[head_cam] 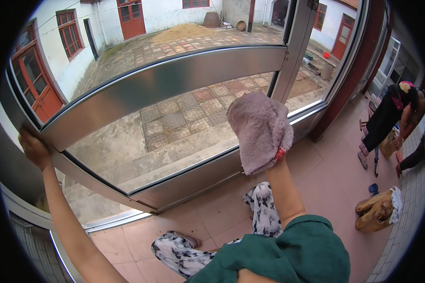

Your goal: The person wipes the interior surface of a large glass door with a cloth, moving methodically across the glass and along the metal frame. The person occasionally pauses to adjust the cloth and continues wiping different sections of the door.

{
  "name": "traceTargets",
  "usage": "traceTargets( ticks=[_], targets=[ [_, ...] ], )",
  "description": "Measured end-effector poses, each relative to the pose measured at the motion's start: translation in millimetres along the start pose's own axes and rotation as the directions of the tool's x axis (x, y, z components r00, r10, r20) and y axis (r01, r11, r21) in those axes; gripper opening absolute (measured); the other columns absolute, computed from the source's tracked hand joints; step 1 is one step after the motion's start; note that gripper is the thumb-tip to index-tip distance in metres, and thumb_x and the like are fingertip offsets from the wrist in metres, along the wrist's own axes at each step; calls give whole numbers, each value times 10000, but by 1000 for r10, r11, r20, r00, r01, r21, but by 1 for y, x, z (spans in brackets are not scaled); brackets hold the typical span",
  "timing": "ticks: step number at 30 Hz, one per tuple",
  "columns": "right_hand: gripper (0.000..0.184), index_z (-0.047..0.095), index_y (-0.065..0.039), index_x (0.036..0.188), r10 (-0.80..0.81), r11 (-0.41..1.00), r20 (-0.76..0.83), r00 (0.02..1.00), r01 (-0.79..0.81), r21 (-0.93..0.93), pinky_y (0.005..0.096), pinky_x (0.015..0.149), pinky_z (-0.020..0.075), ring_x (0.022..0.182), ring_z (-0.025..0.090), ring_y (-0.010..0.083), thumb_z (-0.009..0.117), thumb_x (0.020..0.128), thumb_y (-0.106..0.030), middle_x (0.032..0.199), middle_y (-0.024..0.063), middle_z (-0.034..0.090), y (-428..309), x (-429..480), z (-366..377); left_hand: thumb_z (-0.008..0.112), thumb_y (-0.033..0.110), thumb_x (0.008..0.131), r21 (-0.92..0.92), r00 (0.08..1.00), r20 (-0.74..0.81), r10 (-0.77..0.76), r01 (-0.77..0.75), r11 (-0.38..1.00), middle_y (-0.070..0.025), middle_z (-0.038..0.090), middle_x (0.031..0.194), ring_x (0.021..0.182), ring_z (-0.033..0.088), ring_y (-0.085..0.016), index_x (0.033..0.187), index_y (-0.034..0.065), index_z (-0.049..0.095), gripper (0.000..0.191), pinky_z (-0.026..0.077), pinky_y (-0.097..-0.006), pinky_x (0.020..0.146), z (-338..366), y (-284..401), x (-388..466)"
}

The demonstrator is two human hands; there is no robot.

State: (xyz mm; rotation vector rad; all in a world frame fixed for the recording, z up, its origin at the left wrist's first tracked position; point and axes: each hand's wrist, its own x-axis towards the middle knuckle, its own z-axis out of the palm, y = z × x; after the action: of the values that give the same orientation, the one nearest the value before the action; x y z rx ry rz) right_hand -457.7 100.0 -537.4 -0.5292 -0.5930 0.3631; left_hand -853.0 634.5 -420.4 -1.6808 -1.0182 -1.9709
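A metal-framed glass door (166, 79) stands before me, with a broad metal crossbar between its panes. My left hand (34, 148) grips the upright edge of its frame at the left, near the crossbar's end; the fingertips are partly hidden. At the right, a mauve fleecy cloth (258, 127) covers my right hand (280, 155), hiding the fingers. Something red shows at the cloth's lower edge by the wrist. The cloth is in front of the lower glass, near the door's right upright; whether it touches the glass cannot be told.
Pink floor tiles (304, 184) lie underfoot, with a metal door sill (117, 220) at lower left. A wooden stump stool (373, 212) bearing a white cloth stands right. Farther back, a person (386, 113) bends over another stump. Concrete steps (170, 159) and a paved courtyard show through the glass.
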Motion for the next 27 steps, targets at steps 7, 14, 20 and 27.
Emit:
traceTargets(
  ticks=[7,14,20,27],
  targets=[
    [585,339,-5,1473,-704,-89,469,534,589,-804,524,1169,170,1439,212,463,500,937,-174,1542,248,285,90,92,75,345,410,1051,-107,989,33,-142,145,984,-179,664,1100,992,629,-402,1148,34,611,471,494,-429,867,-22,70,-2],
    [462,430,-32,1437,-751,-208,467,467,505,-838,580,1157,85,1450,162,476,435,980,-97,1546,240,290,129,84,112,384,397,1044,-129,991,-33,-128,123,984,-201,680,945,869,650,-410,1066,51,620,419,514,-440,761,-27,97,-5],
    [363,607,-92,1293,-558,-231,689,463,711,-665,566,1137,137,1411,292,470,496,957,-168,1472,230,425,201,41,198,400,396,1038,-166,974,42,-223,227,960,-206,683,938,871,654,-402,1063,38,613,417,510,-435,761,-31,108,-6],
    [484,549,-119,1351,-141,-380,970,197,894,-236,519,1156,125,1440,276,363,546,873,-194,1465,166,448,285,-17,292,380,343,1045,-154,982,73,-173,183,971,-185,653,997,889,639,-408,1068,47,585,361,510,-438,740,-31,110,-5]
  ],
)
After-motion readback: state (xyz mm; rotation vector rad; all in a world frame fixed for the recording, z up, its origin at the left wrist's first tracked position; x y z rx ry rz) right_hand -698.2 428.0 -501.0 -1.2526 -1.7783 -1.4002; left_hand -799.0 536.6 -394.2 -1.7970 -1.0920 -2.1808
